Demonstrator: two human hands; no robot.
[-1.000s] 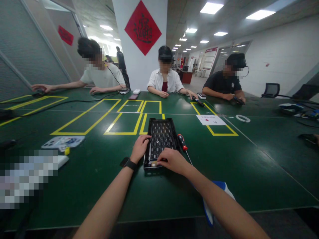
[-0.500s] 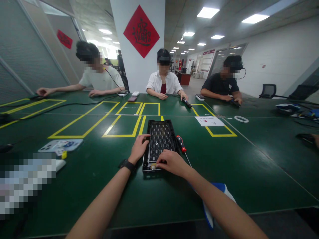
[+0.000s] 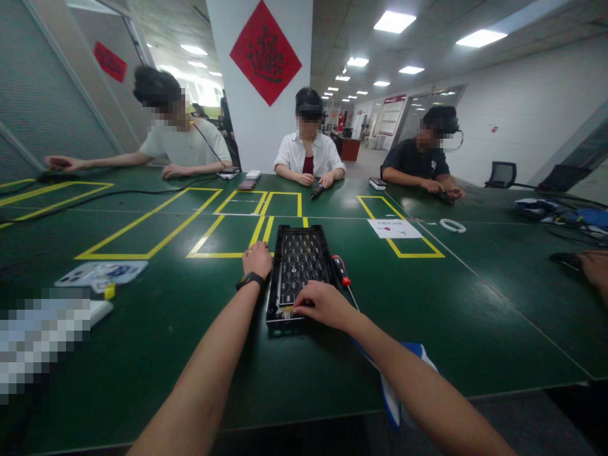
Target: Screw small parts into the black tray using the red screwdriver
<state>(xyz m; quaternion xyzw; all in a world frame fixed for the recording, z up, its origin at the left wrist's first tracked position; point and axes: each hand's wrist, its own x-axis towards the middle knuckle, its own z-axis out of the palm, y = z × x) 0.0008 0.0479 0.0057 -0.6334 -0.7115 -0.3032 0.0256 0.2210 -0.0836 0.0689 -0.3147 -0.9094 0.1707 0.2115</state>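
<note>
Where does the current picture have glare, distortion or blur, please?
Head view: pale glare on the green table, likely from the ceiling lights; head view: the partition at left slants, probably wide-lens distortion; head view: the black case by the right hand lacks crisp detail, and print on the white sheet is too blurred to read.

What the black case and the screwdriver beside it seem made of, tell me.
Black case: probably satin plastic, from its dark, moulded look; painted metal is possible.
Screwdriver handle: likely smooth plastic, black and red with a highlight.
Screwdriver shaft: apparently bare metal, from its thin silvery look.
</note>
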